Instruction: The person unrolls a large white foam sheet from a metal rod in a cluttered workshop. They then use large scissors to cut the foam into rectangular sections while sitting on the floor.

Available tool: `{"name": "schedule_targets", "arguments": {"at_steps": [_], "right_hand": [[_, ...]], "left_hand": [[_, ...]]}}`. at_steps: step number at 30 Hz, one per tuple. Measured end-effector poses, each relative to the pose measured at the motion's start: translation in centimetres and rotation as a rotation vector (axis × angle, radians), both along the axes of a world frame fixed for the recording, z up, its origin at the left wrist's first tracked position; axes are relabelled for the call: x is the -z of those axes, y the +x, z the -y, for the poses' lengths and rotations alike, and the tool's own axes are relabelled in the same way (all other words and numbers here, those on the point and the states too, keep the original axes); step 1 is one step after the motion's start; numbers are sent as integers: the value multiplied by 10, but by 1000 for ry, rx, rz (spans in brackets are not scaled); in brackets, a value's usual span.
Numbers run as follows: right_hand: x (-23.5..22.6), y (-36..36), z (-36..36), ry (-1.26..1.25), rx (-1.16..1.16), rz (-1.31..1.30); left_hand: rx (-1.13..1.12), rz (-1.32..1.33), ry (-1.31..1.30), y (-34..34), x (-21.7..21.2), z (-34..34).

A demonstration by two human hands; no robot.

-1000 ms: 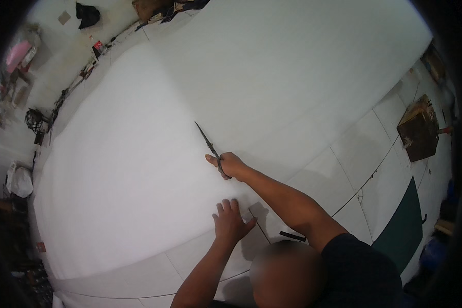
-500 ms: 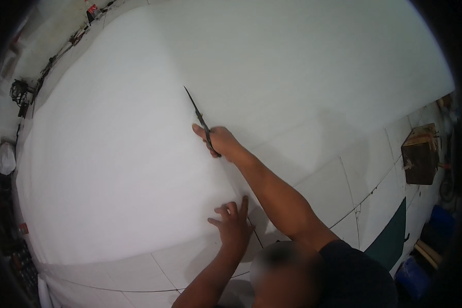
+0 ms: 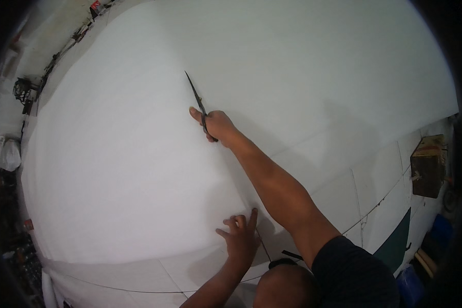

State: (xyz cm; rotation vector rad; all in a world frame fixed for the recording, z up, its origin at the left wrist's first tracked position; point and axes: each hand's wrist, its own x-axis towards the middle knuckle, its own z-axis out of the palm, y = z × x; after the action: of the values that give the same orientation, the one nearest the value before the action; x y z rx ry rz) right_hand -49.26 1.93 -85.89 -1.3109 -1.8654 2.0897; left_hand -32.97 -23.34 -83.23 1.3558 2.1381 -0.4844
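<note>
A broad white sheet (image 3: 108, 154), whether cloth or paper I cannot tell, covers most of the surface before me. A line runs away from me through it, with a greyer-looking stretch (image 3: 303, 66) on the right. My right hand (image 3: 216, 126) is closed round the handles of dark scissors (image 3: 194, 92), whose long blades point away from me along this line. The blades look nearly closed. Nearer to me, my left hand (image 3: 240, 238) rests with fingers spread at the sheet's edge, holding nothing.
Pale tiles (image 3: 339, 195) show beyond the sheet on the right and near sides. A worn brown box (image 3: 427, 169) stands at the right, beyond a dark green piece (image 3: 395, 244). Along the left wall are a white plastic bag (image 3: 7, 154) and dark cables (image 3: 24, 91).
My right hand and the scissors have moved farther away along the line in the sheet. The left hand stays near the same edge, fingers still spread. The view has shifted slightly.
</note>
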Motion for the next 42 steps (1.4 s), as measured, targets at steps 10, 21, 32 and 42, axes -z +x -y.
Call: {"name": "schedule_targets", "arguments": {"at_steps": [10, 21, 32, 42], "right_hand": [[5, -52, -48, 38, 24, -46], [5, -58, -44, -30, -34, -70], [27, -54, -51, 64, -4, 81], [0, -56, -45, 70, 24, 138]], "left_hand": [[-51, 134, -29, -12, -25, -14], [-467, -374, 576, -205, 34, -136], [-487, -215, 561, -214, 34, -150], [-532, -144, 474, -224, 45, -146]]}}
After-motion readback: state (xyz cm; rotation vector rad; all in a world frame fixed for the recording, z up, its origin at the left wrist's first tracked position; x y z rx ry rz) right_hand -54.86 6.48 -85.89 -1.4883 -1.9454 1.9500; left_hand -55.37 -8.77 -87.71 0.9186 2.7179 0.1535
